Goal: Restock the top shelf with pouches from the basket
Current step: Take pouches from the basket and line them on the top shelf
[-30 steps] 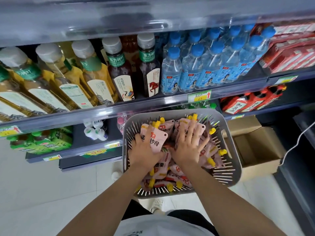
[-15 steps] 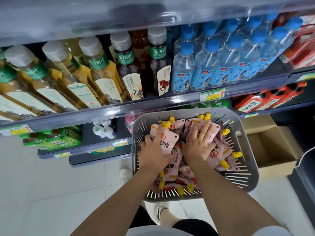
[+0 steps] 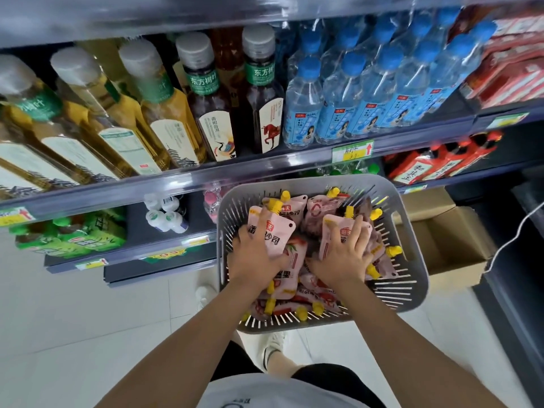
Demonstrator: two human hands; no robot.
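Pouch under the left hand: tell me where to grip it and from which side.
Grip the pouch across its flat lower body, coming from above on the near side, as the left hand does: fingers over the printed face, thumb beneath. It lies face up atop the pile in the basket, its yellow cap pointing away.

I am standing in a shop, probably a small convenience store: the shelves (image 3: 206,181) before me carry rows of tea bottles (image 3: 164,113) and water bottles (image 3: 303,104), price tags (image 3: 352,151) sit along the rails, and a cardboard box (image 3: 453,245) rests on the tiled floor (image 3: 73,319)
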